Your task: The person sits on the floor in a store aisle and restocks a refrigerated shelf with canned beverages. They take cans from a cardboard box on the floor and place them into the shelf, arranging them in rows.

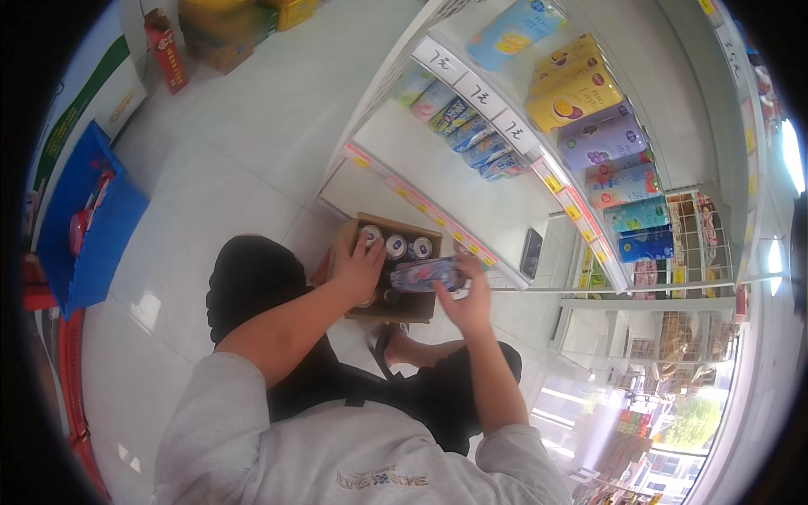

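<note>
A cardboard box [413, 310] stands open on the floor between my knees and the shelf, with several upright drink cans [396, 247] inside. My left hand [361, 268] reaches over the box's left part, its fingertips on top of a can [371, 235]; whether they grip it is hard to tell. Tilted on its side over the box's right part, a blue and pink can [420, 275] is held at one end by my right hand [466, 293]. The hand hides that end of the can. Dark gaps show in the lower part of the box.
White shelving [442, 170] rises beyond the box, bearing rows of drink cans [577, 95] and handwritten price tags [480, 95]. A dark phone-like object [531, 252] lies at the lower shelf's right end. A blue bin [117, 208] stands at left, and cardboard cartons [221, 53] are farther back.
</note>
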A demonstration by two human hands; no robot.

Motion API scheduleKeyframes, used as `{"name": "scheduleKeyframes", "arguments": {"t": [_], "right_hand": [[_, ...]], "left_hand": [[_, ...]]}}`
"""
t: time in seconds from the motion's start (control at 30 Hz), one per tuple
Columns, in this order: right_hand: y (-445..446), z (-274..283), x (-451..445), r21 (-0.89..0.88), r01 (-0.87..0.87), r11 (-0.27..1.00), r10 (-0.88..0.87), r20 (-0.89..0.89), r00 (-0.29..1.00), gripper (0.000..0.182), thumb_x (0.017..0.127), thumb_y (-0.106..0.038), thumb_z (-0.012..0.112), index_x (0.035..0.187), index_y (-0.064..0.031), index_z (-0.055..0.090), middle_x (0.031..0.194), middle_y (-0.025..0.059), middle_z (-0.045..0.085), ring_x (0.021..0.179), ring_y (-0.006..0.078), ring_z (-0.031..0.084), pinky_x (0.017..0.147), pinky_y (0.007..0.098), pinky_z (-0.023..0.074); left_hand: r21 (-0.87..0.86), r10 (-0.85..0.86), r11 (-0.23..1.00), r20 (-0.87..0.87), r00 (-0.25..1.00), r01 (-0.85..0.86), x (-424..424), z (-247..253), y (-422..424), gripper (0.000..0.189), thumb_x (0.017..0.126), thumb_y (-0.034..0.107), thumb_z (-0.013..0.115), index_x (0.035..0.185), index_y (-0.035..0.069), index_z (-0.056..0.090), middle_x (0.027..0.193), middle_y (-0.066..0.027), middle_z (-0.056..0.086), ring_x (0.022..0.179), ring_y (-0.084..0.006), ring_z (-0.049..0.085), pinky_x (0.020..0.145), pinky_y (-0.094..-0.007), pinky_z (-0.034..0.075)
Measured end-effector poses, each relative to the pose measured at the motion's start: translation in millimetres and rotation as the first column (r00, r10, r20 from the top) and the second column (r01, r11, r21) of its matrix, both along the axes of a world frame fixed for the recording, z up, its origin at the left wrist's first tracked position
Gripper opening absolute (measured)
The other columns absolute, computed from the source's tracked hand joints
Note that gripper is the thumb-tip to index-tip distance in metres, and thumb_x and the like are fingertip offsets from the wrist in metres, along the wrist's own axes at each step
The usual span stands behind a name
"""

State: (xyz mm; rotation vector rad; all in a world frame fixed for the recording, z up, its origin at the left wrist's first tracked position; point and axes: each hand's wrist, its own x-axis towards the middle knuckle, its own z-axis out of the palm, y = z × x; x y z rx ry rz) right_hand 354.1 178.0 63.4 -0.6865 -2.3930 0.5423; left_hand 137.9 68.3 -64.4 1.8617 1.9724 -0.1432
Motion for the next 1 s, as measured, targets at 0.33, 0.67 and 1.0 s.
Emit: {"name": "scheduleKeyframes", "arguments": {"t": [0.33,0.67,1.0], "right_hand": [[-33.5,-114.0,-19.1,-0.034,0.061,0.998,-0.051,0.248,0.967,0.055,0.079,-0.020,0.096,0.116,-0.0083,0.057,0.144,0.0191,0.068,0.124,0.0445,0.067,0.106,0.0536,0.0510],[-43.1,-147.6,-19.6,0.124,0.017,0.992,-0.059,0.349,0.935,0.053,0.080,-0.024,0.095,0.119,-0.0112,0.060,0.145,0.0119,0.067,0.131,0.0357,0.062,0.119,0.0586,0.0349],[-40.4,-168.2,-41.0,0.163,0.173,0.971,-0.215,0.298,0.930,0.053,0.083,-0.026,0.093,0.122,-0.0114,0.060,0.143,0.0116,0.067,0.128,0.0349,0.062,0.121,0.0600,0.0327]], "left_hand": [[0.094,0.028,0.995,0.012,1.000,-0.029,1.7,-12.7,-1.5,0.113,0.081,0.049,0.092,0.172,0.008,0.038,0.185,-0.0121,0.020,0.170,-0.0454,0.014,0.122,-0.0855,0.020],[0.146,0.016,0.989,0.053,0.998,-0.023,-1.9,-10.4,-5.9,0.106,0.080,0.046,0.092,0.168,0.010,0.044,0.183,-0.0116,0.023,0.169,-0.0439,0.017,0.117,-0.0833,0.034],[0.077,0.009,0.997,0.087,0.996,-0.015,-2.4,-11.7,-1.5,0.105,0.083,0.047,0.093,0.170,0.014,0.043,0.185,-0.0127,0.018,0.170,-0.0471,0.010,0.117,-0.0796,0.038]]}}
